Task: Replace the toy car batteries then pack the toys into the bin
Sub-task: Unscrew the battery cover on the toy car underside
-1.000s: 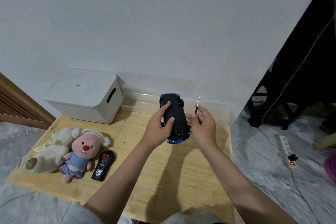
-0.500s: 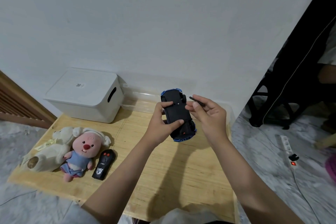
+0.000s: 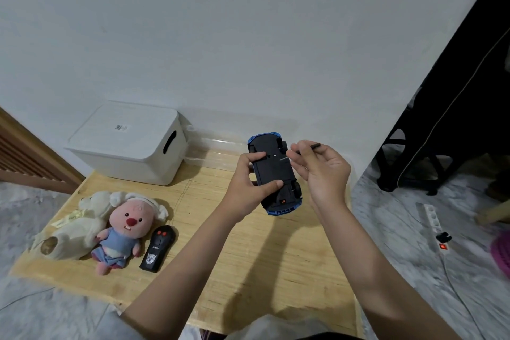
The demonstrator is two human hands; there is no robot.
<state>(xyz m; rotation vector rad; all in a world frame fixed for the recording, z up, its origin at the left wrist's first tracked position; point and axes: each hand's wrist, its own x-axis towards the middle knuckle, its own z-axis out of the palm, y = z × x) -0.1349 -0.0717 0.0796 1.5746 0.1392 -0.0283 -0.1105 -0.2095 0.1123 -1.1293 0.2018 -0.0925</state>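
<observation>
My left hand [image 3: 247, 188] grips a blue toy car [image 3: 273, 171] held upside down above the wooden table [image 3: 248, 270], its black underside facing me. My right hand [image 3: 321, 171] pinches a thin black screwdriver [image 3: 310, 147] between thumb and fingers, lying sideways with its metal tip over the car's underside. A black remote control [image 3: 158, 248] lies on the table at the left. Beside it rest a pink plush toy [image 3: 124, 229] in blue clothes and a cream plush toy [image 3: 74, 229].
A white lidded bin [image 3: 129, 143] stands at the table's back left against the wall. A clear plastic container [image 3: 218, 152] sits behind the car. On the floor at the right lie a power strip [image 3: 437, 226] with a cable and black furniture legs [image 3: 408, 182].
The screwdriver has swung from upright to lying sideways, its tip now over the car's underside. The car has tilted slightly and risen a little in my left hand.
</observation>
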